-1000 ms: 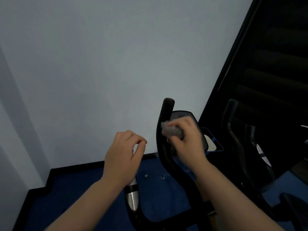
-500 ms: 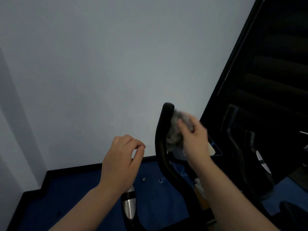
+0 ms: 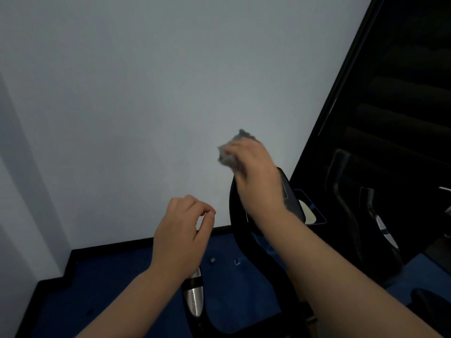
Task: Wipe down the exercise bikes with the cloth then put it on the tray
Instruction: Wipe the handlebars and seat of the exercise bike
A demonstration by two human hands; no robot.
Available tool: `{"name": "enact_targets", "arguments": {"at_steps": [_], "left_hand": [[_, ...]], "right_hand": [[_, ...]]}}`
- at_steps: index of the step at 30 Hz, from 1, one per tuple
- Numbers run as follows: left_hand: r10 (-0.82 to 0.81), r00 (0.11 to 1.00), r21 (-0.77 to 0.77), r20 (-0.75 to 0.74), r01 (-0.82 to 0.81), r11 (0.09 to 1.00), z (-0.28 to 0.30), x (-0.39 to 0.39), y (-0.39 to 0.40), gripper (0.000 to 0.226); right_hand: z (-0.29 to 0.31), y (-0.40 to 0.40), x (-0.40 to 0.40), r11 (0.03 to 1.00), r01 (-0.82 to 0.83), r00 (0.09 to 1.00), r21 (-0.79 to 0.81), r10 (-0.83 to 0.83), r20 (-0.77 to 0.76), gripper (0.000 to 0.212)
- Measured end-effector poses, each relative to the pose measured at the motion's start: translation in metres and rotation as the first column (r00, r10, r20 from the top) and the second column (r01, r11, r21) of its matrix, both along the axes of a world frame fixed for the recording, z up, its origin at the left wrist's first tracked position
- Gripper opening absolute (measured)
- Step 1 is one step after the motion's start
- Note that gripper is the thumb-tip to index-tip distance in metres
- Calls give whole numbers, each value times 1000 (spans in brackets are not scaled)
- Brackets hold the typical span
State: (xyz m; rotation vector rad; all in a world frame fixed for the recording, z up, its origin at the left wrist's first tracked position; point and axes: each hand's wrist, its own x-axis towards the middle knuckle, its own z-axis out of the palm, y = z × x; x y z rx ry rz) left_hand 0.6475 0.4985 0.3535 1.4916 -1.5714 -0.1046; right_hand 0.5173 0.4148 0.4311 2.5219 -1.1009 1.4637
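Grey cloth (image 3: 230,152) bunched in right hand (image 3: 253,167) atop bike handlebar (image 3: 240,230); left hand (image 3: 181,235) loosely curled, empty. Risk: loose grip drops cloth.

No text, label, brand, number or sign can be read. The console panel (image 3: 306,211) of the exercise bike (image 3: 246,230) is partly covered and blurred, so whatever markings it may bear cannot be made out.
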Motion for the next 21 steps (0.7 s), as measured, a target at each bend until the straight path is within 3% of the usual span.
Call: {"name": "enact_targets", "arguments": {"at_steps": [2, 4, 6, 9, 11, 14, 18, 21], "left_hand": [[-9, 1000, 4, 9, 9, 1000, -1, 2, 0, 18], [-33, 999, 12, 33, 33, 999, -1, 4, 1, 20], [-46, 998, 11, 46, 45, 999, -1, 7, 1, 21], [-80, 996, 12, 33, 80, 997, -1, 9, 2, 19], [-74, 997, 2, 4, 74, 997, -1, 8, 2, 19], [-66, 998, 11, -7, 66, 998, -2, 7, 1, 20], [-97, 995, 21, 9, 96, 995, -3, 10, 0, 20], [-101, 995, 22, -13, 101, 995, -3, 10, 0, 19]], "right_hand": [[-26, 6, 1, 983, 55, 957, -173, -101, -272, 16], [-47, 20, -7, 991, 9, 897, -130, -66, -438, 18], [-41, 19, -12, 994, -24, 899, -107, -25, -437, 21], [-9, 6, -20, 967, -17, 915, -256, -88, -395, 26], [0, -2, -24, 961, -23, 870, -275, -116, -478, 24], [-21, 9, -32, 995, -53, 831, -81, -1, -556, 22], [-59, 44, -58, 968, -59, 887, 246, 164, -432, 29], [-38, 48, -77, 930, -108, 896, 351, 244, -372, 31]]}}
